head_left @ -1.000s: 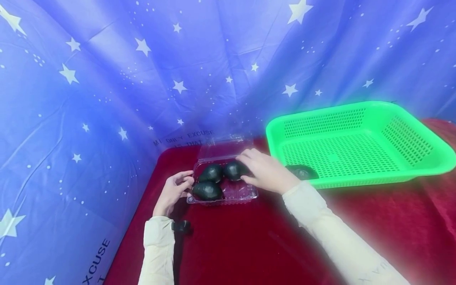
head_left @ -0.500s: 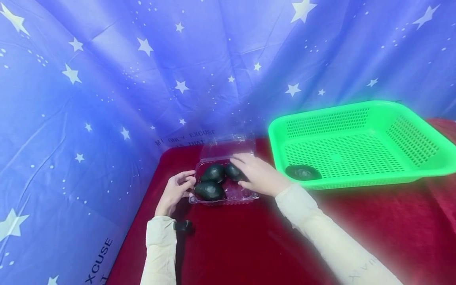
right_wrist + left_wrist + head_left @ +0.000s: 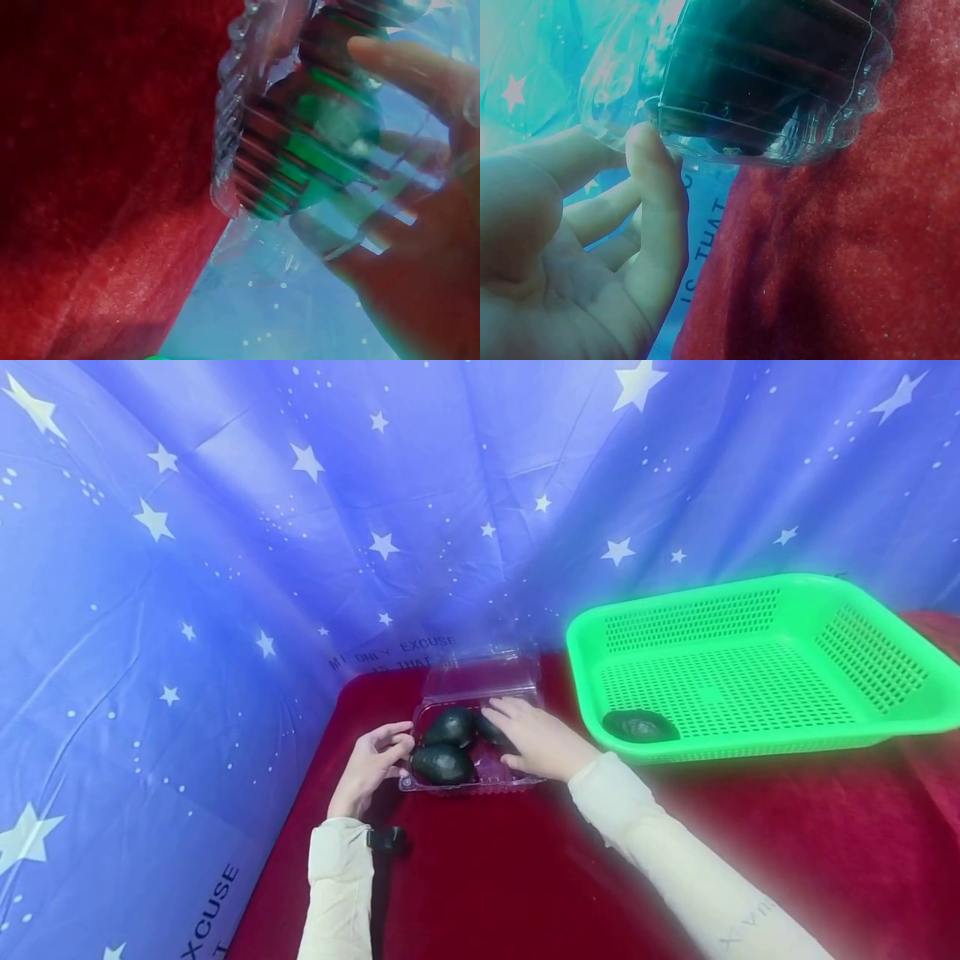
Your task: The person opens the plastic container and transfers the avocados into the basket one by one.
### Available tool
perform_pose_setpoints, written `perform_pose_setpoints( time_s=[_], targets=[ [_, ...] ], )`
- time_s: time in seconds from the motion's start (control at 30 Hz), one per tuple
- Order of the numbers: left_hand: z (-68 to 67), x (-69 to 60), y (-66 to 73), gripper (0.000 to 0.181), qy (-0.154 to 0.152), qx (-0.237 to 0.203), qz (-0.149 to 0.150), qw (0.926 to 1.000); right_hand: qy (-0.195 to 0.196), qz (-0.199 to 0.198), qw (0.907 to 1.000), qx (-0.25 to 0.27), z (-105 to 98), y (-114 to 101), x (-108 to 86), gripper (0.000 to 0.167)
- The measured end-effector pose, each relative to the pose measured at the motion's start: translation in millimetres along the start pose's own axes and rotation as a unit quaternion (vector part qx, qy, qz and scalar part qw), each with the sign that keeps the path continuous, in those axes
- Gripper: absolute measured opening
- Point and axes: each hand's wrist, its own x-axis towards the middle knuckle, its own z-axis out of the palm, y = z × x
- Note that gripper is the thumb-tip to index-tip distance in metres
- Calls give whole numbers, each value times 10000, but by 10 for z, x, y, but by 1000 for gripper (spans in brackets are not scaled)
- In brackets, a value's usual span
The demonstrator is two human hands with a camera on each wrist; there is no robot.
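A clear plastic clamshell box lies on the table, its lid standing up behind. Inside, two dark avocados sit at the left: a rear avocado and a front avocado. My left hand pinches the box's left edge; in the left wrist view the thumb presses its clear wall. Over the box's right half, my right hand has its fingers and thumb around a third avocado, which it partly covers in the head view.
A green perforated basket stands to the right, with one avocado in its near left corner. Red cloth covers the table. A blue starry curtain hangs close behind the box and on the left.
My right hand has shifted slightly left, covering more of the third avocado. The left hand keeps its place at the box's edge. The head view has shifted slightly.
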Motion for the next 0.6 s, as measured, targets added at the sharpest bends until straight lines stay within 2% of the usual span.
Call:
perform_pose_setpoints(
  time_s=[0.37,0.6],
  targets=[
    [2,1,-1,43,9,-17,23,10000,455,-256,9973,-524,26,-34,58,67],
    [-3,9,-7,44,-20,-58,46,10000,119,-272,9985,-470,20,-53,43,62]
  ],
)
